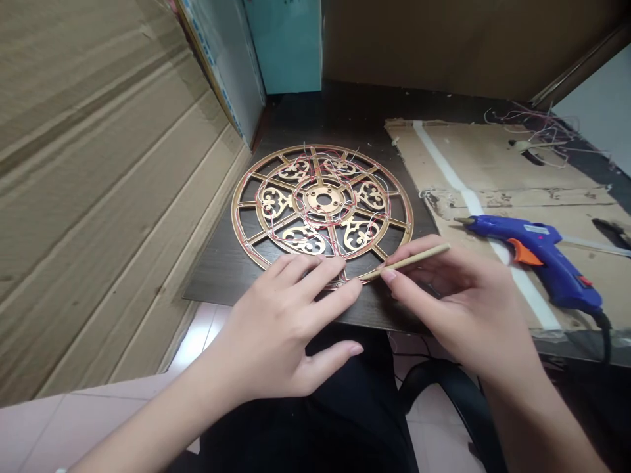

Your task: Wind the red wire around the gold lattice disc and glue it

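Note:
A round gold openwork frame (324,200) with spokes and scroll ornaments lies flat on the dark tabletop (211,270). Thin red and white wires run around its rings and along some spokes. My left hand (290,309) rests palm down over the near rim, fingers spread and thumb held apart. In my right hand (453,282) a thin wooden stick (419,258) is pinched between thumb and fingers. Its lower tip meets the near rim, close to my left index fingertip. What lies right under the tip is too small to make out.
A blue glue gun (542,253) with an orange trigger lies on a cardboard sheet (453,157) at the right. Loose wires (547,135) tangle at the cardboard's far end. Tall cardboard (113,164) walls the left side; a teal box (288,49) stands behind.

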Tool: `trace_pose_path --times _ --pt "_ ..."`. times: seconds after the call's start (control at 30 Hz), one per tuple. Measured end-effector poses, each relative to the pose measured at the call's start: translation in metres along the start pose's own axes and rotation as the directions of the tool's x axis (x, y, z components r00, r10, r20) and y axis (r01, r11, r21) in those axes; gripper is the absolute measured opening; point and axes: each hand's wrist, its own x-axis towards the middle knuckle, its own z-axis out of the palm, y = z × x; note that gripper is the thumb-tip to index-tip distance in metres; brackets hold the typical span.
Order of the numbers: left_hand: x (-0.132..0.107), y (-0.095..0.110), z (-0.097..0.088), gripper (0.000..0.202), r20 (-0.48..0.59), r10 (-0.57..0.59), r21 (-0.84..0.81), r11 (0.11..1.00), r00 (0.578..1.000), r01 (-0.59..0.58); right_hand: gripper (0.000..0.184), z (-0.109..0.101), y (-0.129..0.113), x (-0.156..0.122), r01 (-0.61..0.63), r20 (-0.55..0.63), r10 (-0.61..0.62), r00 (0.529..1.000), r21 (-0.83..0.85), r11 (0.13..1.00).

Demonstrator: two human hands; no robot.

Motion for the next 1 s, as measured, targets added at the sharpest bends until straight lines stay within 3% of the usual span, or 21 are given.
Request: trace_pose_path --times 0.43,1.0 --pt "0.0021 0.0008 -0.0026 0.052 0.024 0.005 0.008 1.000 1.000 -0.005 0.006 -0.0034 0.0010 0.0046 -0.091 0.006 0.091 0.996 0.043 0.995" --pt "0.0027 0.0002 -0.0022 0.053 0.018 0.014 0.012 1.000 1.000 -0.014 0.009 -0.0035 0.0033 0.0067 -0.066 -0.035 0.067 0.997 0.015 0.998"
